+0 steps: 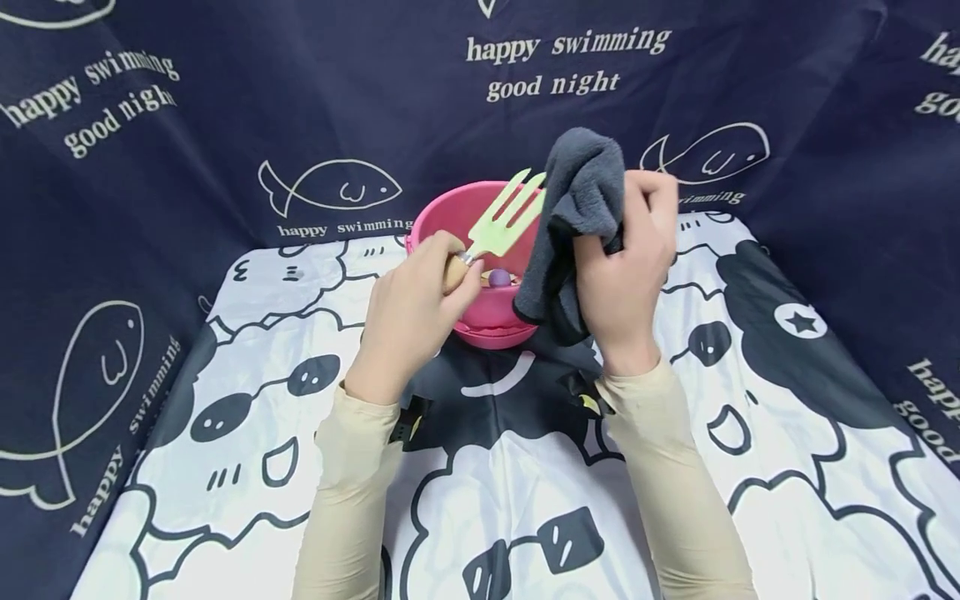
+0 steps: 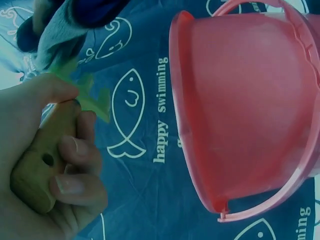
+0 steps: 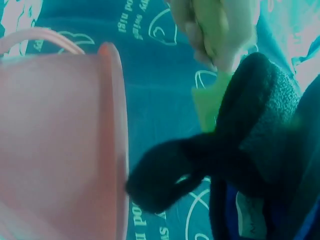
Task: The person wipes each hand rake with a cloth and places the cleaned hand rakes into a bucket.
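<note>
My left hand [image 1: 416, 308] grips the wooden handle [image 2: 42, 155] of a small garden hand fork [image 1: 501, 223], its pale green tines pointing up and to the right. In my right hand [image 1: 630, 267] is a bunched dark grey cloth [image 1: 581, 200], held up beside the tines. The cloth covers part of the tine tips in the head view. Behind and below both hands stands a pink bucket [image 1: 491, 337], its handle [image 2: 295, 185] hanging down along its side. Inside the bucket lie a purple round thing [image 1: 498, 278] and other small items, mostly hidden.
The bucket stands on a table covered by a white and black cartoon-sheep cloth [image 1: 262, 400]. A dark blue fish-print curtain [image 1: 337, 100] hangs behind the table and along both sides.
</note>
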Demonstrator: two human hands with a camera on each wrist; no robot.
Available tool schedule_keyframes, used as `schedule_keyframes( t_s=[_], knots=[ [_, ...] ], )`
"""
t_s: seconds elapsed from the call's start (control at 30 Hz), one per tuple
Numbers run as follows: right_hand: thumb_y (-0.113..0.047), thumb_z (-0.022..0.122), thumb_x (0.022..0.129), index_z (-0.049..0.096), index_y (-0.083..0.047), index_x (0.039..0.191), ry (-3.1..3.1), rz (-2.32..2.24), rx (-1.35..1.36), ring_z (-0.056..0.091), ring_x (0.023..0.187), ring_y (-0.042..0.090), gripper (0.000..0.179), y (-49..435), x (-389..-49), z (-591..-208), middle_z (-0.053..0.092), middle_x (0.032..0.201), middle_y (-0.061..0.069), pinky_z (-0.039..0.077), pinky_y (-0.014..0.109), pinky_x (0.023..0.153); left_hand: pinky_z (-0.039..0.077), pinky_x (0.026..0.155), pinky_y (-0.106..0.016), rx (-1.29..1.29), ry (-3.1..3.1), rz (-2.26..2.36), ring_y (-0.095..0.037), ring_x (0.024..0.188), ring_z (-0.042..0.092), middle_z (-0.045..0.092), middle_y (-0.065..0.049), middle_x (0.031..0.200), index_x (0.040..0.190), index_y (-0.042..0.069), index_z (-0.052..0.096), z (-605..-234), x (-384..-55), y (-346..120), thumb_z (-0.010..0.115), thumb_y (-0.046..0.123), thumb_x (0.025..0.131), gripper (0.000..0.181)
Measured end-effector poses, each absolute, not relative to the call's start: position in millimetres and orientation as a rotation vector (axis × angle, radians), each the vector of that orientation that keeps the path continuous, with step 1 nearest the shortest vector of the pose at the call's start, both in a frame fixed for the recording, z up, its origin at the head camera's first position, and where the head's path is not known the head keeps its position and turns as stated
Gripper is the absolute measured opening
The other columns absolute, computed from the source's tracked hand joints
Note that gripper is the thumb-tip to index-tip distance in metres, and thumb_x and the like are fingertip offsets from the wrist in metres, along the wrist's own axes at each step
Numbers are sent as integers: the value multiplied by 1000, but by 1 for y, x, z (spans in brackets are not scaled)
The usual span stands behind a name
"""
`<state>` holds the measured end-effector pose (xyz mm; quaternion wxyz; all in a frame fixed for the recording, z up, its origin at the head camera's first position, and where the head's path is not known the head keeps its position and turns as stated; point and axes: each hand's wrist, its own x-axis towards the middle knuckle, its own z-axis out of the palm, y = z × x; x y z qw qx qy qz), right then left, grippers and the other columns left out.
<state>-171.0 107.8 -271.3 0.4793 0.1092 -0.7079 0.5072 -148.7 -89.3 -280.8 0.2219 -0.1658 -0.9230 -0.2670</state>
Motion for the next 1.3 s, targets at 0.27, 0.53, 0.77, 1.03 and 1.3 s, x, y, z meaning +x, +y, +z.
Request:
schedule_keyframes(
  t_s=[0.27, 0.53, 0.77, 1.03, 1.3],
  knots=[
    [-24, 69, 90, 74, 0, 100, -1697, 1190, 573, 54, 94, 29, 26, 89, -171, -283, 55, 103, 24, 41, 28, 87, 37, 57, -34, -462, -2628, -935, -20, 57, 45, 44, -1, 68, 102, 10, 54, -279, -150, -87, 44, 28, 103, 20],
    [-2, 69, 84, 74, 0, 102, -1720, 1151, 945, 60, 101, 32, 18, 85, -170, -294, 58, 108, 23, 46, 31, 96, 47, 78, -41, -614, -2684, -969, -24, 77, 56, 47, -4, 73, 101, 6, 54, -278, -147, -89, 41, 20, 107, 20],
    [-3, 70, 88, 74, -1, 107, -1751, 1130, 929, 58, 103, 33, 20, 84, -171, -294, 57, 109, 23, 45, 36, 102, 47, 77, -42, -634, -2667, -973, -25, 75, 56, 47, -5, 71, 96, 5, 53, -279, -146, -90, 41, 20, 108, 23],
    [-4, 68, 89, 74, -1, 107, -1759, 1114, 903, 58, 101, 32, 18, 82, -176, -298, 57, 109, 23, 46, 34, 95, 47, 76, -41, -612, -2685, -995, -24, 73, 55, 44, -3, 69, 95, 8, 52, -282, -148, -89, 38, 23, 109, 25],
    [-5, 69, 90, 74, 0, 107, -1752, 1111, 901, 58, 98, 32, 18, 80, -180, -297, 56, 108, 24, 46, 35, 92, 46, 73, -38, -605, -2677, -1003, -24, 69, 52, 45, -4, 70, 100, 7, 55, -282, -147, -91, 40, 24, 108, 23]
  ],
)
